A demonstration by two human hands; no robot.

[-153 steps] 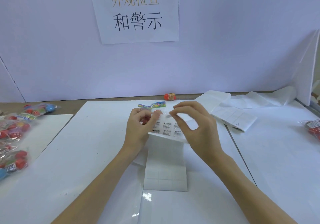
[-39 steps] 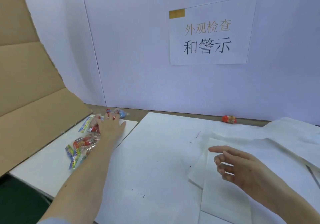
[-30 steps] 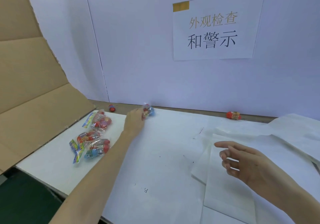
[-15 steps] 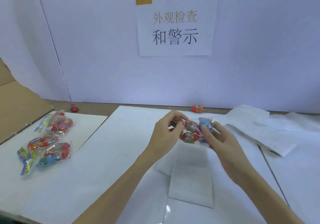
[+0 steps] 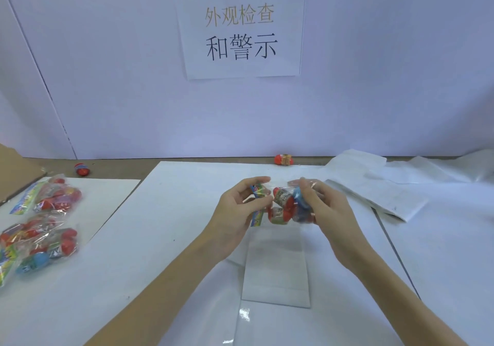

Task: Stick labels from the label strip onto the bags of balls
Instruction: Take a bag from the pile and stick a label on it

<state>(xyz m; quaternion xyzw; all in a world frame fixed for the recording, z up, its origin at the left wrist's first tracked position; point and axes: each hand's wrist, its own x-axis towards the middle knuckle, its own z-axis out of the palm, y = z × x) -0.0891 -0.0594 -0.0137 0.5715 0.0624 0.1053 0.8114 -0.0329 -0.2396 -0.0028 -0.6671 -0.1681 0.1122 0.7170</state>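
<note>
Far left, a pile of bagged balls (image 5: 40, 225) is seen on the white bench (image 5: 133, 252), and a loose red ball (image 5: 82, 169) lies at the far edge. At centre, a bag of balls (image 5: 284, 206) is held above the bench between both hands. Its printed header end is pinched by the left hand (image 5: 238, 212), fingers curled. Its ball-filled end is grasped by the right hand (image 5: 324, 214), fingers wrapped over the top. The label strip (image 5: 276, 268) lies flat just below the hands, untouched; folded strip sheets (image 5: 379, 198) are seen to the right. Risk, as judged: slick film could slip from either grip, or a label could be creased over the bulging balls. Both forearms are angled inward, wrists raised off the bench.
</note>
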